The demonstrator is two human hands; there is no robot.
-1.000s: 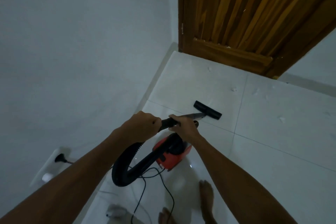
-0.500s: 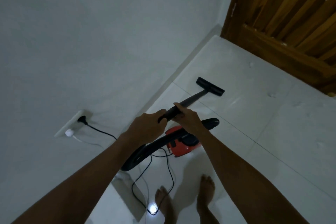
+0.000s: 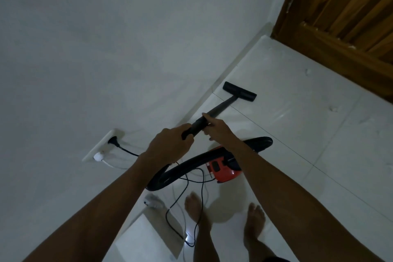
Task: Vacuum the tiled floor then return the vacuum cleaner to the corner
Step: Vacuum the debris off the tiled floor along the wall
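Basically both hands are on the vacuum's black wand (image 3: 221, 107). Left hand (image 3: 170, 144) has its grip wrapped round the rear handle end, fingers curled tight, thumb side up. Right hand (image 3: 219, 127) sits just ahead of it, grip pinching the wand from above, fingers curled over the tube, nothing spread. Hands nearly touching each other.

Wand slopes down and away to the floor head (image 3: 239, 91), which lies flat on the white tiled floor (image 3: 297, 134), close to the base of the white wall (image 3: 106, 49). Small bits of debris scattered on the tiles toward the wooden door (image 3: 344, 17) at upper right.

Red vacuum body (image 3: 222, 171) sits on the floor under the right forearm, partly hidden. Black hose (image 3: 182, 168) loops from the handle down and round to the body. Black power cord (image 3: 125, 151) runs from a wall socket (image 3: 104, 144) at left and tangles on the floor near the person's bare feet (image 3: 195, 208). A white plug is also in the socket plate.
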